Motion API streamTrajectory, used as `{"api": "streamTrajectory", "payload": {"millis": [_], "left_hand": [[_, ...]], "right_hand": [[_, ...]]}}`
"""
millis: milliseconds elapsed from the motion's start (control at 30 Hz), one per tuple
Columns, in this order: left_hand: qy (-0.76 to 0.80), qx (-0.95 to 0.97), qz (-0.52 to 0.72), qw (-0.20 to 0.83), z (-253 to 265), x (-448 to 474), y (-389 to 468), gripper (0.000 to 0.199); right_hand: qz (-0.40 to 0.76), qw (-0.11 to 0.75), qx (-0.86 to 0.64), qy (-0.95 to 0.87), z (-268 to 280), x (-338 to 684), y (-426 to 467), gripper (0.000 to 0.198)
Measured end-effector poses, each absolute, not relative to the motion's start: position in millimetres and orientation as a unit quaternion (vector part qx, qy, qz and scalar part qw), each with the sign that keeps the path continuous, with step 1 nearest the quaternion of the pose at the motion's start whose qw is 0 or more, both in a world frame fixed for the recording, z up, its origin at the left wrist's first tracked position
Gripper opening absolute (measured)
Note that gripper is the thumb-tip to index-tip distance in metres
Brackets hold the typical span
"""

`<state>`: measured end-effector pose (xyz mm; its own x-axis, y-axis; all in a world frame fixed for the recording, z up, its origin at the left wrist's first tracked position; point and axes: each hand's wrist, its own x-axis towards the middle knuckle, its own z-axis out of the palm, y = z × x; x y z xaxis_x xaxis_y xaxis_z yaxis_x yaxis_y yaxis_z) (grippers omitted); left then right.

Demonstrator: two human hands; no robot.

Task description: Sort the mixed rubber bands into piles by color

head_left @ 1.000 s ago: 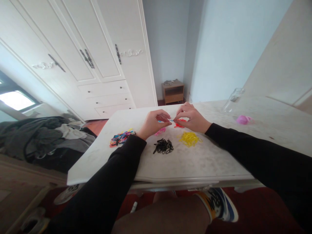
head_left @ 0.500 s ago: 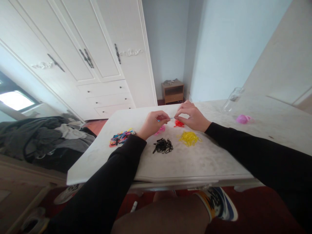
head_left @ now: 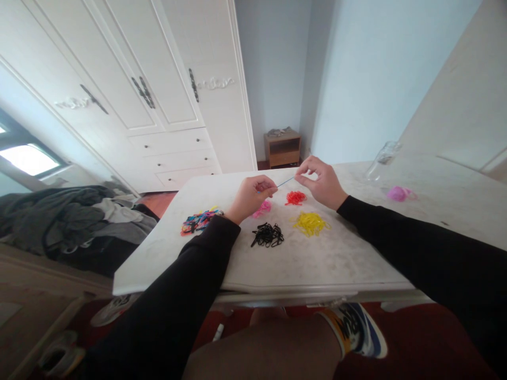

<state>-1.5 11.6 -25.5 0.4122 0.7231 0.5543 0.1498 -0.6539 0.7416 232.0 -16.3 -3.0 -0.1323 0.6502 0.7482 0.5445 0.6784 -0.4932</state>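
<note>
Between my two hands a thin blue rubber band is stretched taut above the table. My left hand pinches its lower left end, and my right hand pinches the upper right end. Below them lie sorted piles of small rubber bands: a red pile, a yellow pile, a black pile and a pink pile, which my left hand partly covers. A mixed-colour pile lies left of my left wrist.
The white table bears a clear glass bottle and a pink-purple bundle at the right. Dark clothes are heaped beyond its left edge. A white wardrobe and a small wooden cabinet stand behind.
My right hand has moved up and right, away from my left hand, drawing the blue rubber band out longer. The red pile now shows fully.
</note>
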Motion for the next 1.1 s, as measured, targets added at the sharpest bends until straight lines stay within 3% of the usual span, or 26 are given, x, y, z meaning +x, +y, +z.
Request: {"api": "streamTrajectory", "payload": {"millis": [167, 367, 600, 1100], "left_hand": [[0.288, 0.785, 0.465, 0.29, -26.0, -4.8, 10.1, 0.009], [0.289, 0.792, 0.462, 0.274, -23.5, -4.8, 7.0, 0.009], [0.272, 0.819, 0.425, 0.275, -17.5, -5.8, -1.4, 0.01], [0.27, 0.835, 0.409, 0.252, -18.4, -1.3, -3.3, 0.015]], "right_hand": [[0.109, 0.498, -0.356, -0.783, -0.8, 234.0, -19.8, 0.015], [0.169, 0.388, -0.302, -0.854, 2.5, 246.3, -20.5, 0.024], [0.148, 0.427, -0.298, -0.841, 0.1, 242.4, -20.9, 0.023], [0.136, 0.415, -0.317, -0.842, -4.4, 235.2, -22.1, 0.027]]}}
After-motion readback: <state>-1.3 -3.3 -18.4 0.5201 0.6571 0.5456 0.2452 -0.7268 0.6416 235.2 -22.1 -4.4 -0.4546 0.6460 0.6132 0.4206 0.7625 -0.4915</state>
